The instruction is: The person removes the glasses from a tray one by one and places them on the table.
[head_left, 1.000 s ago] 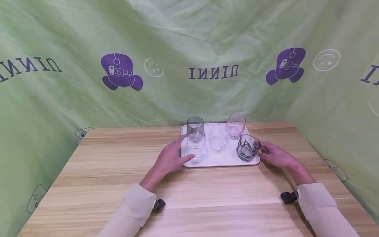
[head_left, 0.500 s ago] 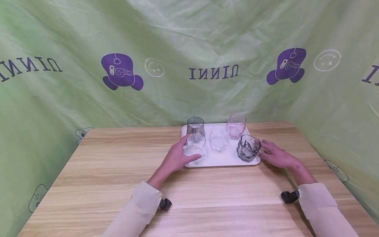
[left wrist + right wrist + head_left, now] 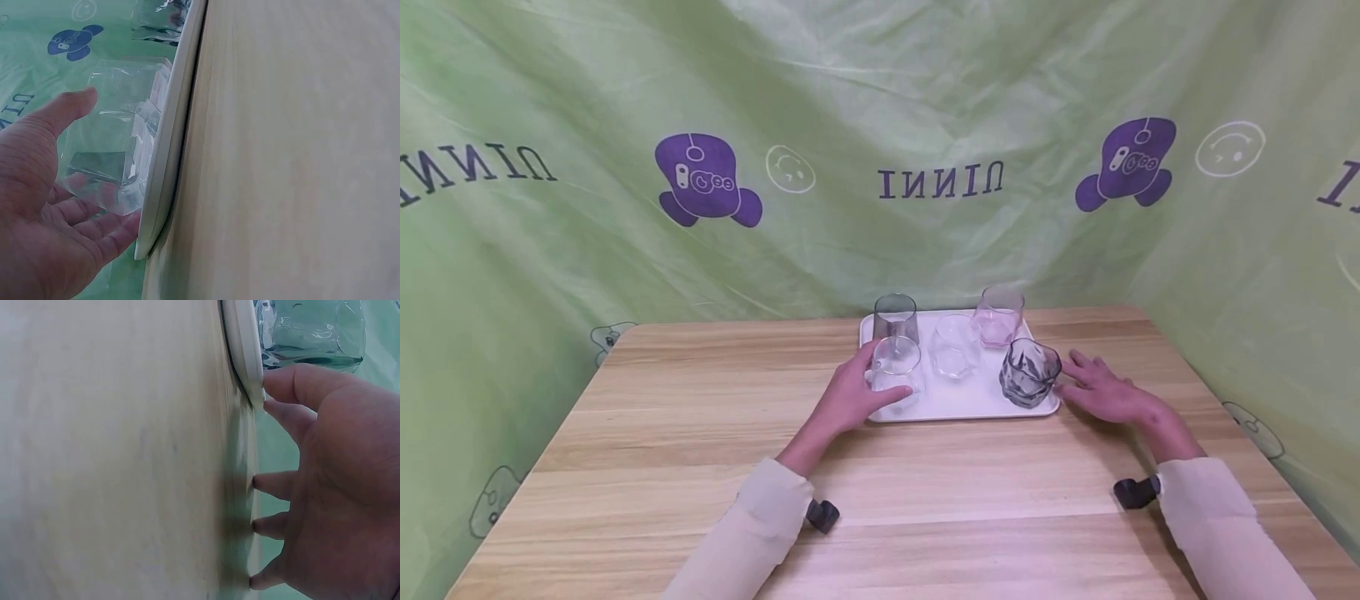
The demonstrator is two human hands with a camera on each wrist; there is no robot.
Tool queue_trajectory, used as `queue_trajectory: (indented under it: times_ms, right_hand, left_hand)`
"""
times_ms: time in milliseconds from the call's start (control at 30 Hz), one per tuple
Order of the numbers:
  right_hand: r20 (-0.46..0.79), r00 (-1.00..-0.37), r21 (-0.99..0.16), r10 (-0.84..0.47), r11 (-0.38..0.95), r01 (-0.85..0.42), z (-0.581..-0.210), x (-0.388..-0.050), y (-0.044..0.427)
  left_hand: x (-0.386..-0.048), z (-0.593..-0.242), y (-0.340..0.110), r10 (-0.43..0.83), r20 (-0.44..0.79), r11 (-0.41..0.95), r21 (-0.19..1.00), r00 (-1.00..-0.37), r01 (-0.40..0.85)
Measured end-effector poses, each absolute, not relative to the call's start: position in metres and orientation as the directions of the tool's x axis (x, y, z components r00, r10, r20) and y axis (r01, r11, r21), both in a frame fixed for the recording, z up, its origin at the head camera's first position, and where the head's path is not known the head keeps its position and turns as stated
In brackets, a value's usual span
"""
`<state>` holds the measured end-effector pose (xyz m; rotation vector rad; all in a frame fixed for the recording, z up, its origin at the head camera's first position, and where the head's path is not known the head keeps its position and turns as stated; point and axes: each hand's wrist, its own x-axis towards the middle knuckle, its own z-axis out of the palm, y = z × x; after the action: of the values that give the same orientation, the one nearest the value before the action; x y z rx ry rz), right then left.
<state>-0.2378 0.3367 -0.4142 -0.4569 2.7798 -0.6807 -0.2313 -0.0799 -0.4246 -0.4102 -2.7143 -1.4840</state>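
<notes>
My left hand (image 3: 848, 395) curls round a clear drinking glass (image 3: 119, 134) at the tray's front left corner, thumb in front and fingers on the far side. The glass stands upright on the white tray (image 3: 951, 408). My right hand (image 3: 1108, 393) lies at the tray's right side with fingers spread and fairly straight. In the right wrist view its thumb and forefinger touch the tray's rim, and the other fingertips rest on the table. A smoky, wavy-sided glass (image 3: 1028, 375) stands just left of that hand.
Behind the held glass stands a grey tinted glass (image 3: 895, 312). Another clear glass (image 3: 953, 354) is mid-tray, with a pink tinted glass (image 3: 998, 317) at the back right. The tray sits on a wooden table (image 3: 700, 417) near its back edge, before a green printed curtain (image 3: 850, 267).
My left hand has moved right and closed in round the clear glass. The right hand stays by the tray, its fingers now more spread. The glasses and tray have not visibly moved.
</notes>
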Motion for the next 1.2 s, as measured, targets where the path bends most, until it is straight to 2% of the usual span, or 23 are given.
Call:
queue_trajectory:
  times_ms: [600, 1200]
  right_hand:
    - [-0.171, -0.915, -0.476, -0.365, 0.844, -0.248, -0.4137, -0.237, 0.338]
    - [-0.168, -0.914, -0.468, -0.37, 0.846, -0.256, -0.4147, -0.2377, 0.3387]
  left_hand:
    - [-0.231, -0.4277, -0.0778, 0.185, 0.153, 0.47, 0.854, -0.971, 0.224]
    - [-0.2272, -0.4205, -0.0796, 0.186, 0.148, 0.497, 0.839, -0.971, 0.223]
